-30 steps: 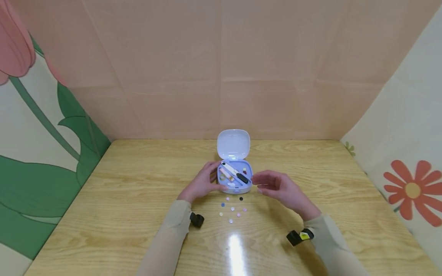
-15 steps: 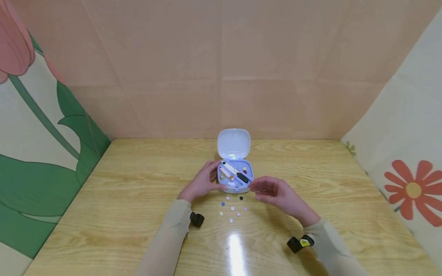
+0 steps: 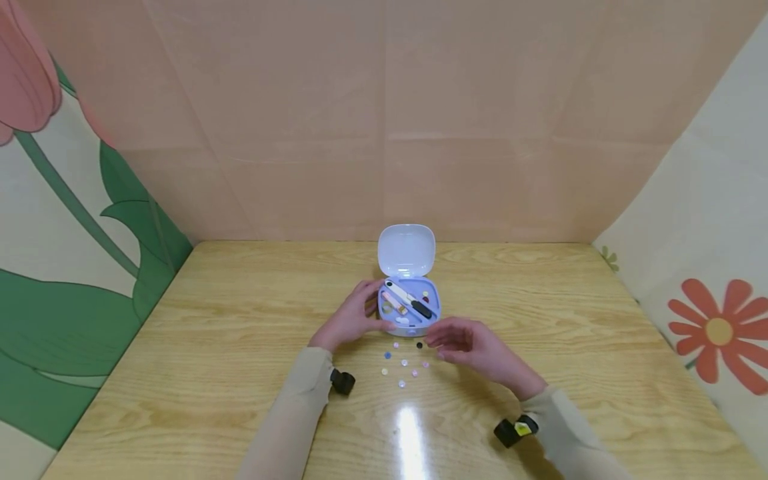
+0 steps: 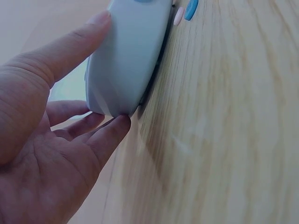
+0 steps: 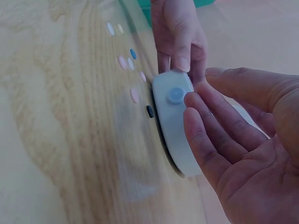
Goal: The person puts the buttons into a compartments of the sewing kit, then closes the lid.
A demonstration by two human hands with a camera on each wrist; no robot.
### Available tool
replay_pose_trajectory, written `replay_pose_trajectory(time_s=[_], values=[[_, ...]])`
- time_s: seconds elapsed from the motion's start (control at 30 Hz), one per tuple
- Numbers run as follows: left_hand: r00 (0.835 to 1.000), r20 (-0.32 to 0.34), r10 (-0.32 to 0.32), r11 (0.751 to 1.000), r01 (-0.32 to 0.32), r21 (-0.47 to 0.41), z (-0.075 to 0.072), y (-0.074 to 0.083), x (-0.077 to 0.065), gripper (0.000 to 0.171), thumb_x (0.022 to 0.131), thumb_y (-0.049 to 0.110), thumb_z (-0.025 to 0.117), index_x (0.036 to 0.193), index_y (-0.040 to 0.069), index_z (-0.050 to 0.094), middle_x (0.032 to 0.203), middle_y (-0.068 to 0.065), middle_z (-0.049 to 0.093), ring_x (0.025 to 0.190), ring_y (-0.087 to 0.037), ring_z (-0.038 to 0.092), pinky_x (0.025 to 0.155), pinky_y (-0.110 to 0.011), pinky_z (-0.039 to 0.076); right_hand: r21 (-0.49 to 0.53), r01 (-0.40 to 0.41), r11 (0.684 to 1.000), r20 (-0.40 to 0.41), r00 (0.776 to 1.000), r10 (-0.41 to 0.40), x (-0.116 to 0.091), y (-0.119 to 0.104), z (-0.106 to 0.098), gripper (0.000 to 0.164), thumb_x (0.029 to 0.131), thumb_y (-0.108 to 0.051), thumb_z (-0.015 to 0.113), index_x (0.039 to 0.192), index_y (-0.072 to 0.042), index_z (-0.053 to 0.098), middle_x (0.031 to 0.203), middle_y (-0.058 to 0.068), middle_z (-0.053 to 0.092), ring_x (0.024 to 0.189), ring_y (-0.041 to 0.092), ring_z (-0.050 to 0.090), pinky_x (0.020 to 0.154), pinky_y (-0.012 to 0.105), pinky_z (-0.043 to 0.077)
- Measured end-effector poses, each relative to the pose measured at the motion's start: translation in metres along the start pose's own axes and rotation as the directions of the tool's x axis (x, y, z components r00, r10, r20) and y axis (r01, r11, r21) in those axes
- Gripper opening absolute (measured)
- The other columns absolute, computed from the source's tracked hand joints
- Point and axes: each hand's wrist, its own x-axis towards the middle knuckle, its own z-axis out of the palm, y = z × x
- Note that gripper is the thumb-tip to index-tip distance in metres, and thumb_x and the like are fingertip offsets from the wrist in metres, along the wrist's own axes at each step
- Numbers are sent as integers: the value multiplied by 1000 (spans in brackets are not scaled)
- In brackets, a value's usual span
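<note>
A small lavender sewing box [image 3: 410, 332] stands on the table with its lid [image 3: 407, 248] raised. Inside lie a white tool with a black end [image 3: 408, 299], a pink piece [image 3: 393, 303] and a few buttons. My left hand [image 3: 353, 319] grips the box's left side, thumb on the front wall [image 4: 128, 56] and fingers around the end. My right hand [image 3: 471, 347] hovers by the front right corner, fingers loosely bent and holding nothing, fingertips close to a black button [image 3: 419, 345]. Before the box several buttons are scattered, among them a blue button [image 3: 387, 355].
The wooden table [image 3: 252, 300] reaches back to a pinkish-beige backdrop [image 3: 384, 120]. Flower-printed panels flank it, a tulip [image 3: 27, 73] on the left and a red flower [image 3: 717, 331] on the right. A bright reflection lies on the tabletop near the front.
My right hand has moved from the box's right side toward its front right corner, nearer the black button. The left hand, box and buttons stay in place.
</note>
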Motion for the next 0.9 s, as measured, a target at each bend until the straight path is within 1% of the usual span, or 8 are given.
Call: replay_pose_trajectory(time_s=[0.2, 0.43, 0.5, 0.73, 0.9], values=[[1000, 0, -9, 1000, 9, 7, 0, -1, 0, 90, 74, 15, 82, 149, 12, 32, 137, -2, 37, 134, -21, 35, 108, -26, 35, 1, -13, 1000, 10, 1000, 13, 0, 3, 3, 42, 86, 1, 67, 124, 9, 53, 116, 26, 60, 108, 45, 55, 91, 35, 54], [1000, 2, 3, 1000, -3, 9, 0, 0, 0, 89, 75, 15, 81, 149, 12, 32, 137, -2, 37, 134, -21, 35, 109, -26, 35, 2, 11, 1000, 30, 1000, -11, 0, 6, 4, 41, 86, 2, 66, 123, 10, 52, 116, 27, 59, 107, 45, 55, 93, 35, 53], [1000, 3, 4, 1000, -4, 8, 0, 0, 0, 89, 75, 14, 81, 149, 12, 32, 137, -2, 37, 134, -21, 35, 109, -26, 35, 1, 7, 1000, 32, 999, -7, 0, 7, 4, 41, 86, 2, 66, 124, 10, 52, 116, 27, 59, 107, 45, 55, 93, 35, 53], [1000, 5, 10, 1000, -10, 3, 0, -1, 0, 90, 75, 14, 81, 149, 12, 32, 137, -2, 37, 134, -22, 35, 109, -27, 34, -10, -48, 999, 34, 998, 49, 2, 10, 5, 42, 85, 2, 67, 125, 7, 53, 117, 22, 60, 108, 40, 56, 94, 34, 52], [1000, 7, 24, 1000, -24, -6, 0, -3, 1, 91, 74, 13, 82, 150, 11, 31, 138, -4, 36, 134, -23, 35, 109, -27, 34, 7, -46, 999, 43, 998, 46, 3, 12, 8, 42, 84, 8, 65, 124, 8, 53, 117, 24, 59, 108, 42, 56, 93, 35, 53]])
